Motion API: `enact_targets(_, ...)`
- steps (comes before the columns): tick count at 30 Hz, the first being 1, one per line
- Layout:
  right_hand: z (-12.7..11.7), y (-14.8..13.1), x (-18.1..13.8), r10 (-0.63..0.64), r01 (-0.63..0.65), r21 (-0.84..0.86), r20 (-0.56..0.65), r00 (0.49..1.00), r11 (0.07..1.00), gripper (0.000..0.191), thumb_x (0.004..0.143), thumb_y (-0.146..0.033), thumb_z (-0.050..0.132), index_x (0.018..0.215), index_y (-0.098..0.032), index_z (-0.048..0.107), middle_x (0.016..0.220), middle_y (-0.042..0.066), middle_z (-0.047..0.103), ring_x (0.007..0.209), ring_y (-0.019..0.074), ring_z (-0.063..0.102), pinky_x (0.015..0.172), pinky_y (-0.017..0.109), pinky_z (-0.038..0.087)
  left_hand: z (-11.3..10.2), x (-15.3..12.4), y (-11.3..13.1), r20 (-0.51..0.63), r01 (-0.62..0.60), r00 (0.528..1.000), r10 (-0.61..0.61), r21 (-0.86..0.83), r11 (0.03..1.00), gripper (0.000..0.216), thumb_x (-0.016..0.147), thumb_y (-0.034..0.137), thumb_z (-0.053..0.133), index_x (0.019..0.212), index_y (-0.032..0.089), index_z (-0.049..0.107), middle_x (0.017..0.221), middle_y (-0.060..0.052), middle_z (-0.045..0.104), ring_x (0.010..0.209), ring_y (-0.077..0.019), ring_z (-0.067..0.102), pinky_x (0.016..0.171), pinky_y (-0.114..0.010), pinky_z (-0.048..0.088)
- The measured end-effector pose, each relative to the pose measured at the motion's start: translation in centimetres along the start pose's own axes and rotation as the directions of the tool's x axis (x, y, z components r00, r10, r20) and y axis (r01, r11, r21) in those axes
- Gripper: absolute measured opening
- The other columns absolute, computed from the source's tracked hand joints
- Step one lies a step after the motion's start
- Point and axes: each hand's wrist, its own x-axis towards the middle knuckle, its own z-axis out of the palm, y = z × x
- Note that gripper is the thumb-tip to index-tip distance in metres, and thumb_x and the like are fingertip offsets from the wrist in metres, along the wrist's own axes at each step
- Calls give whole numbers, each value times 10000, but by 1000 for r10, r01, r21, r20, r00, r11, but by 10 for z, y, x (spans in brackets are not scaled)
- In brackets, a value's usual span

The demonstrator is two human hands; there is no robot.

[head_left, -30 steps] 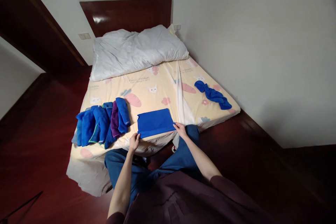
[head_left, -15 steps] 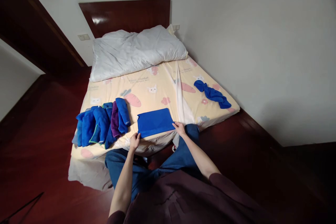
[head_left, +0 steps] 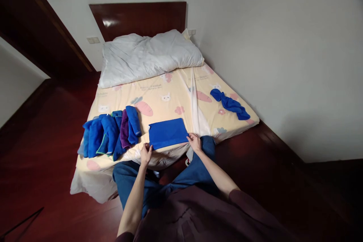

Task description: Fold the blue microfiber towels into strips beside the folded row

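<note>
A blue towel (head_left: 168,133), folded into a flat rectangle with a small white tag at its left side, lies on the near edge of the bed. My left hand (head_left: 146,154) is at its near left corner, thumb and fingers closed on the cloth. At the near right corner, my right hand (head_left: 194,142) pinches the edge between thumb and fingers. Left of the flat towel sits a row of rolled or folded towels (head_left: 109,132), mostly blue, with one purple towel (head_left: 124,129) among them. A twisted blue towel (head_left: 230,104) lies farther off on the right side.
The bed's patterned sheet (head_left: 159,100) hangs over the near edge. A crumpled white quilt (head_left: 150,56) lies below the dark wooden headboard (head_left: 141,19). A white wall (head_left: 269,53) borders the bed's right side. Reddish floor (head_left: 51,132) stretches to the left.
My hands stay at the towel's two near corners, with the fingers of the left slightly less tightly curled. The towel keeps its shape; the view has shifted slightly.
</note>
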Motion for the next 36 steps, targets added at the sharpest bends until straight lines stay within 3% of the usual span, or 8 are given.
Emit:
enact_targets(3,-17,-8,-7,-254,254,-85,6,967,964,369,971,-316,569,1264,-189,753,1311,135,738,1237,286,677,1126,471,508,1,-11,1,-71,-52,996,52,3,999,444,952,511,470,1186,155,595,1131,-192,698,1131,-330,679,1044,-502,529)
enact_targets(6,-32,-14,-12,-364,380,-137,130,922,915,408,1028,-296,494,1363,-210,711,1416,111,687,1328,267,636,1165,463,479,-1,-23,4,-97,-233,966,241,84,969,464,1005,449,435,1316,140,586,1404,-230,594,1365,-331,560,1181,-510,440)
enact_targets(8,-36,-17,-14,-380,417,-151,223,898,896,425,1042,-292,480,1408,-222,684,1464,98,653,1379,264,604,1184,472,463,-2,-28,7,-7,-384,921,389,149,911,469,1026,370,417,1418,151,552,1528,-204,529,1461,-314,485,1223,-513,406)
enact_targets(11,-33,-19,-16,-392,454,-153,318,863,878,438,1046,-272,470,1436,-225,664,1497,92,624,1423,268,570,1201,498,448,0,-29,12,182,-509,859,479,198,838,522,1022,262,387,1526,166,485,1619,-160,464,1554,-285,370,1268,-530,348)
enact_targets(15,-18,-16,-18,-352,459,-227,388,852,859,473,1023,-241,488,1474,-200,625,1536,109,583,1466,277,525,1214,511,429,9,-22,12,287,-512,852,438,279,813,558,1014,238,367,1544,101,475,1643,-178,422,1570,-296,340,1298,-532,284)
enact_targets(21,-3,-18,-11,-224,396,-381,423,878,835,541,939,-119,491,1463,-139,623,1540,151,570,1463,291,524,1192,492,428,16,-11,12,282,-472,877,389,355,807,613,936,190,467,1541,97,503,1609,-186,463,1532,-319,408,1282,-522,296)
enact_targets(27,4,-23,3,-243,455,-419,468,850,786,542,908,-38,477,1413,-123,652,1486,207,604,1387,343,585,1149,540,428,13,5,16,308,-452,887,345,418,788,643,860,20,404,1466,127,594,1541,-166,552,1473,-298,496,1241,-507,351)
enact_targets(36,5,-4,2,-279,485,-386,478,833,785,554,903,-24,485,1401,-185,669,1500,144,611,1427,295,567,1234,542,364,5,2,15,329,-477,874,357,447,757,630,898,21,380,1463,168,616,1539,-147,555,1456,-289,518,1218,-502,394)
